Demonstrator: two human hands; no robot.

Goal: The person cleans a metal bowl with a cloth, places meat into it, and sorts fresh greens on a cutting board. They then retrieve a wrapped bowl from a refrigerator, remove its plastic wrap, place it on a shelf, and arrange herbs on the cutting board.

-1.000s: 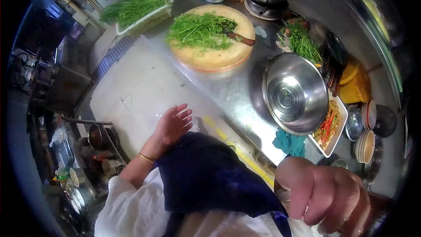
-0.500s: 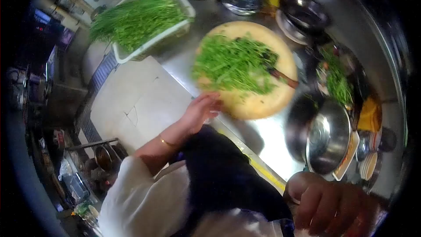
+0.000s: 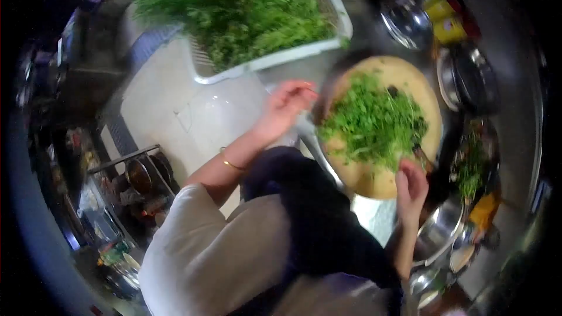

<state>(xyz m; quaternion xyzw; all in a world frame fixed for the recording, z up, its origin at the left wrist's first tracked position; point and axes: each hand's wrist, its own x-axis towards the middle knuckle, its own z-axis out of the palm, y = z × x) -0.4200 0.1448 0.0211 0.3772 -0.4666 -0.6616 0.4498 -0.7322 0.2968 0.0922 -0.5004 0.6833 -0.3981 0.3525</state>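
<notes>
My left hand [image 3: 288,106], with a gold bracelet on its wrist, hovers just left of the round cutting board [image 3: 357,181]. Its fingers are loosely bent and apart, with nothing seen in them. At the board's near right edge is my right hand [image 3: 412,186], fingers curved with a gap between them and no object visible in it. A loose heap of cut green herbs [image 3: 374,123] covers the middle of the board. A knife [image 3: 422,157] lies at the right of the heap, its dark handle partly behind my right hand.
A white basket [image 3: 263,60] piled with long greens stands beyond my left hand. Right of the board are a dark pan [image 3: 468,76], a plate of herbs [image 3: 471,169] and a steel bowl [image 3: 436,231]. A glass bowl [image 3: 405,20] and yellow-labelled containers [image 3: 448,20] stand behind.
My right hand has gone from a closed pose close to the camera to the board's near right edge, fingers looser. My left hand stays left of the board. The view has shifted, bringing the basket closer.
</notes>
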